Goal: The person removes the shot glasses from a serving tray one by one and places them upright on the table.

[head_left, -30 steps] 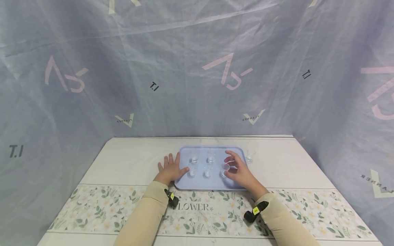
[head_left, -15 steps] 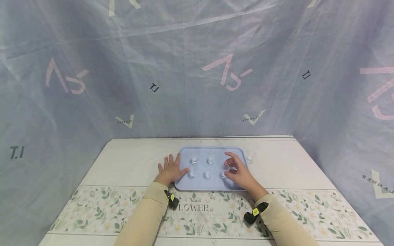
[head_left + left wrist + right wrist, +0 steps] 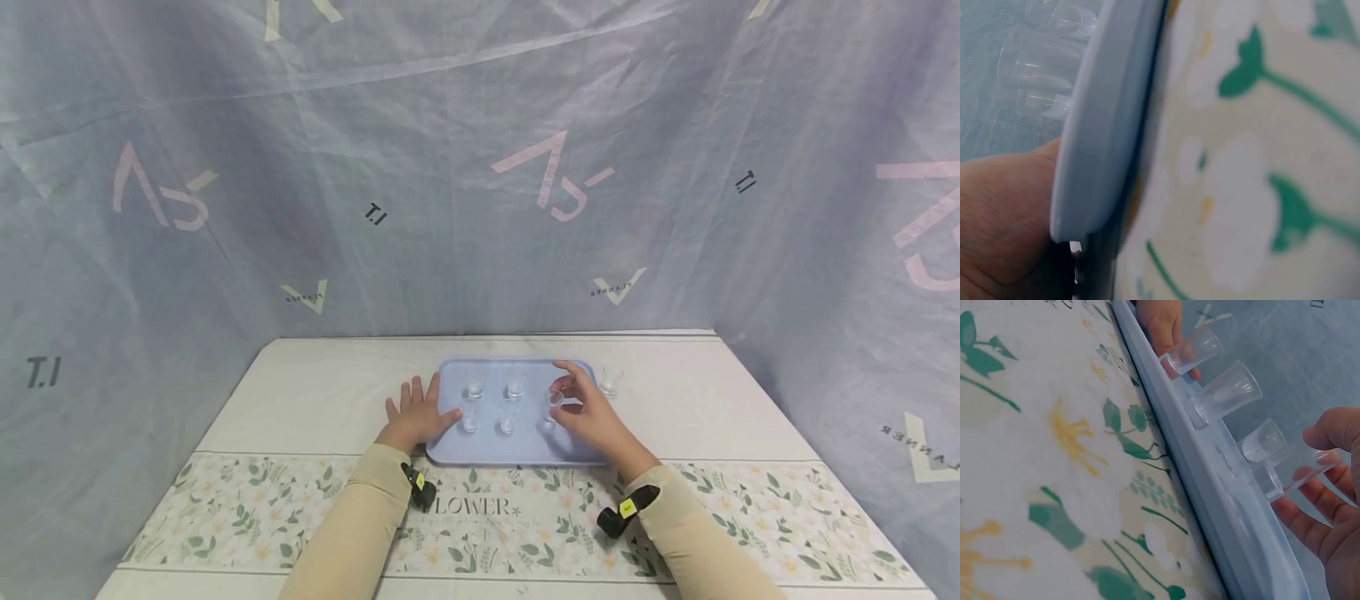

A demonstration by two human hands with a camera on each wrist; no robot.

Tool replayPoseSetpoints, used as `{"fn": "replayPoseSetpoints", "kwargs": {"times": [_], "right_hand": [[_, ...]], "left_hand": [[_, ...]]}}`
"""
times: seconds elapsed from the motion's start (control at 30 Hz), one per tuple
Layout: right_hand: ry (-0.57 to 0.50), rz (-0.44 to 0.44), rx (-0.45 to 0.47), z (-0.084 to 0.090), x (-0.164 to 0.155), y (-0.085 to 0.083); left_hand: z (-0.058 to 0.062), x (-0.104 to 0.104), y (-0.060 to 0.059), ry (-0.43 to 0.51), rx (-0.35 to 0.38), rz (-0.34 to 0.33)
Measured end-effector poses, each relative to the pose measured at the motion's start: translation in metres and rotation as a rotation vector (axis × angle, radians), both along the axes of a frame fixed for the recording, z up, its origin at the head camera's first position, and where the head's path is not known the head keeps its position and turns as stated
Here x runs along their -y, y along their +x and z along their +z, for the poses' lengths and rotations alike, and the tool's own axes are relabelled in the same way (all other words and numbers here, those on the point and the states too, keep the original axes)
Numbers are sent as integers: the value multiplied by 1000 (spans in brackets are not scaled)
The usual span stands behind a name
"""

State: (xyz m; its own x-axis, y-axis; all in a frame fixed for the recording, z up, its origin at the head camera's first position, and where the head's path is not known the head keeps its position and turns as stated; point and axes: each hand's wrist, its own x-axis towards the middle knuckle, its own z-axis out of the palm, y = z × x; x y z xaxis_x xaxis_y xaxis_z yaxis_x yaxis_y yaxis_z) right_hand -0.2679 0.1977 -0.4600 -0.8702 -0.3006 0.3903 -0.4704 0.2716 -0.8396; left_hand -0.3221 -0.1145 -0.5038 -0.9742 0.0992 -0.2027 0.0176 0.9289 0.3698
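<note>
My right hand [image 3: 588, 410] pinches a clear shot glass [image 3: 553, 400] between thumb and fingers over the right part of a light blue tray [image 3: 517, 450]. In the right wrist view the thick base of that shot glass [image 3: 1270, 482] points down toward the tray. My left hand [image 3: 416, 417] lies with fingers spread at the tray's left edge, its thumb over the rim. Several more shot glasses stand upright on the tray, among them a front-left one [image 3: 469, 418], a front-middle one [image 3: 507, 419], and a back-middle one [image 3: 515, 385].
Another shot glass [image 3: 609, 383] stands on the white tablecloth [image 3: 697, 400], just right of the tray. A floral band [image 3: 480, 533] runs across the cloth in front. A grey printed curtain [image 3: 450, 208] encloses the table at the back and sides.
My right hand has moved slightly up and away from me with the shot glass, whose base has left its earlier spot at the front right. The left hand has stayed still.
</note>
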Motion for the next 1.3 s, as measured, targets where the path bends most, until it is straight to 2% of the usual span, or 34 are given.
{"fn": "replayPoseSetpoints", "kwargs": {"times": [0.17,0.47,0.93,1.13,1.3], "right_hand": [[3,9,9,2,-2,0],[20,-27,21,4,-12,-1],[58,-72,-9,7,-29,2],[81,-121,-19,-2,-42,-2],[89,-159,-25,-16,-56,-11]], "left_hand": [[1,0,1,8,2,1],[-9,3,-6,15,-24,-2],[-4,1,-2,3,-10,3],[-1,-1,0,6,-2,5],[-4,0,-4,13,9,8]]}}
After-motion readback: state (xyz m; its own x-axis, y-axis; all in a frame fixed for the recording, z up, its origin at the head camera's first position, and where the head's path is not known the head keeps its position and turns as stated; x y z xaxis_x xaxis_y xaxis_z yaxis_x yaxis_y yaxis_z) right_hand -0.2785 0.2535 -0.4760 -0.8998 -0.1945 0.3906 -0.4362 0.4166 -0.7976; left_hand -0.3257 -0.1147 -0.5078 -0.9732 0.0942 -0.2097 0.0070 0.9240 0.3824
